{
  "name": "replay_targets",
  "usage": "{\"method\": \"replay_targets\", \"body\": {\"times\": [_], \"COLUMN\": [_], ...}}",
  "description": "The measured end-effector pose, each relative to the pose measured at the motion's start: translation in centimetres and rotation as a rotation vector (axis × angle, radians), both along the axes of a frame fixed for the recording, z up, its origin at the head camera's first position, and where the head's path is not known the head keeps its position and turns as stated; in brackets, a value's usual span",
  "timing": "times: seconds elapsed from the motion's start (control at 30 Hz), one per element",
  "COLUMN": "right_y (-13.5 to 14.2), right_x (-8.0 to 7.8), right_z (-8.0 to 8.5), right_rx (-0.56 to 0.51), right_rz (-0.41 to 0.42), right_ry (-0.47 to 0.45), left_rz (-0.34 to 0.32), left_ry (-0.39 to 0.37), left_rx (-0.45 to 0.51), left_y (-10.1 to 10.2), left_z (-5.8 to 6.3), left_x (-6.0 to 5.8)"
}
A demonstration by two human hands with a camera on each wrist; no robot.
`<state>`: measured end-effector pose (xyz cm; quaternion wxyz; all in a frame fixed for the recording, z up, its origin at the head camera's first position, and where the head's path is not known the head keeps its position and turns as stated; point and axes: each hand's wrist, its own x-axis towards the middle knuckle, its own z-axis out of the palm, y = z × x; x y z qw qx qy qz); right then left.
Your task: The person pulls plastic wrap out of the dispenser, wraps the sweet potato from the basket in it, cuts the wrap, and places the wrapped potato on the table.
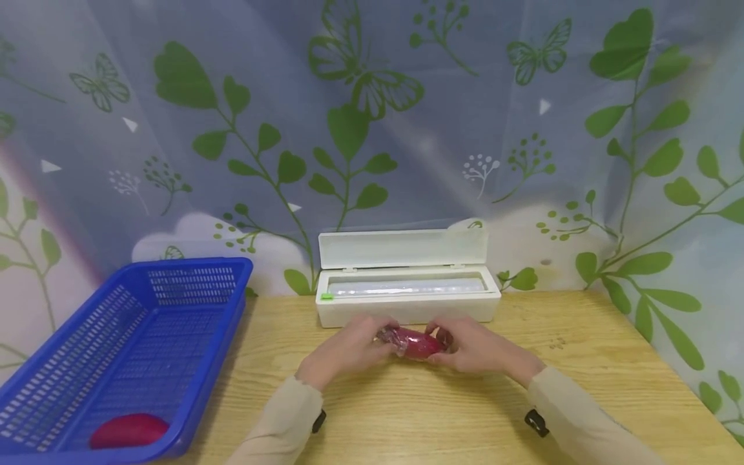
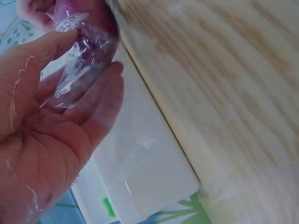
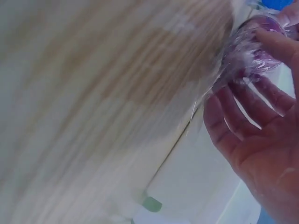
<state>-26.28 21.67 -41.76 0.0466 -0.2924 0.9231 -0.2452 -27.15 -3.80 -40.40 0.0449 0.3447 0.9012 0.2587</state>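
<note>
A curtain [image 1: 261,71] printed with green leaves [image 1: 186,74] and butterflies [image 1: 539,58] is hanging behind the wooden table [image 1: 372,420], and soft light is gleaming on the cloth above the table.

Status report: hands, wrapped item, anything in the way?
Left hand and right hand holding opposite ends of film-wrapped red item. White box just behind, lid up. No visible obstruction.

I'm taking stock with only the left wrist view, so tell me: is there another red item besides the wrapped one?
Observer: Yes, a second red item lies in the blue basket.
Operator: Is the lid of the white box up or down?
Observer: Up; it stands open at the back.
Operator: And what's at the right hand?
Observer: Crinkled clear film on that end of the wrapped red item.
</note>
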Motion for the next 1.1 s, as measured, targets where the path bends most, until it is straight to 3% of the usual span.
{"method": "replay_targets", "body": {"times": [0.23, 0.5, 0.67, 0.8, 0.9, 1.1], "right_y": [0.7, 1.1, 1.0, 0.8, 0.7, 0.2], "right_x": [1.2, 1.7, 1.4, 1.3, 1.3, 1.8], "right_z": [0.2, 0.8, 0.5, 0.0, 0.0, 0.5], "right_rx": [-0.011, -0.07, -0.045, -0.022, -0.025, -0.004], "right_rz": [0.015, 0.096, 0.101, 0.06, 0.019, 0.02], "right_ry": [-0.085, -0.199, -0.099, -0.003, 0.035, 0.122], "left_rz": [-0.032, -0.045, -0.027, -0.057, -0.073, -0.023], "left_ry": [0.029, -0.097, -0.017, 0.034, 0.038, 0.017], "left_rx": [-0.043, -0.017, -0.017, -0.013, -0.033, -0.042], "left_y": [-1.1, -2.0, -2.1, -1.6, -1.1, -0.5], "left_z": [0.1, 0.0, 0.0, 0.2, 0.1, -0.1], "left_x": [0.9, 1.8, 2.1, 2.1, 2.1, 1.8]}}
